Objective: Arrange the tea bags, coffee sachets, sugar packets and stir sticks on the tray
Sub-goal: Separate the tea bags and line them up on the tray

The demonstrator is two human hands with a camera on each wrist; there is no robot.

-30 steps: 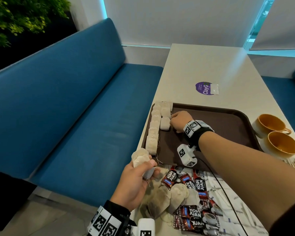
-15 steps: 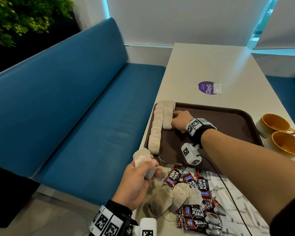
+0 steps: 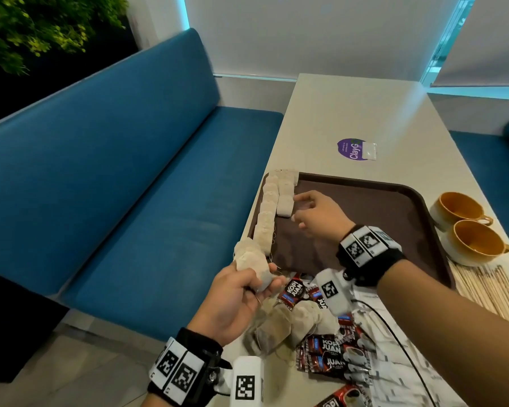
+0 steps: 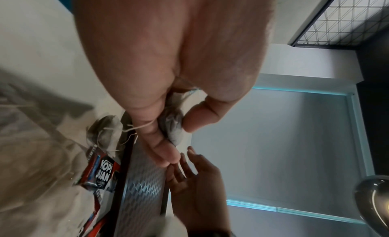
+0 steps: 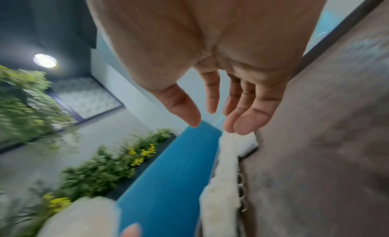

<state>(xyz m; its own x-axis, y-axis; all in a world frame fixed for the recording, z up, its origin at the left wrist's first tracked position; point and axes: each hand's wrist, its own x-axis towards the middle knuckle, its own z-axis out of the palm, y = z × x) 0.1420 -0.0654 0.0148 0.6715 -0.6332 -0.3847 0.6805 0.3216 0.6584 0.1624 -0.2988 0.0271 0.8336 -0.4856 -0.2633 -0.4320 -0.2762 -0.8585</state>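
A small bunch of tea bags (image 3: 252, 259) is held in the grip of the left hand (image 3: 232, 304), fingers and thumb curled round it, just off the near left corner of the brown tray (image 3: 394, 230). Two rows of tea bags (image 3: 269, 212) are laid along the tray's left edge. The right hand (image 3: 316, 214) is held over the tray just beside the shorter row, its grip wide, fingers loosely spread and nothing held. On the counter (image 3: 350, 113) near the tray's front edge, more tea bags (image 3: 288, 324) and coffee sachets (image 3: 332, 352) are piled together. Stir sticks (image 3: 488, 289) lie to the right of the tray, near two yellow cups (image 3: 467, 227).
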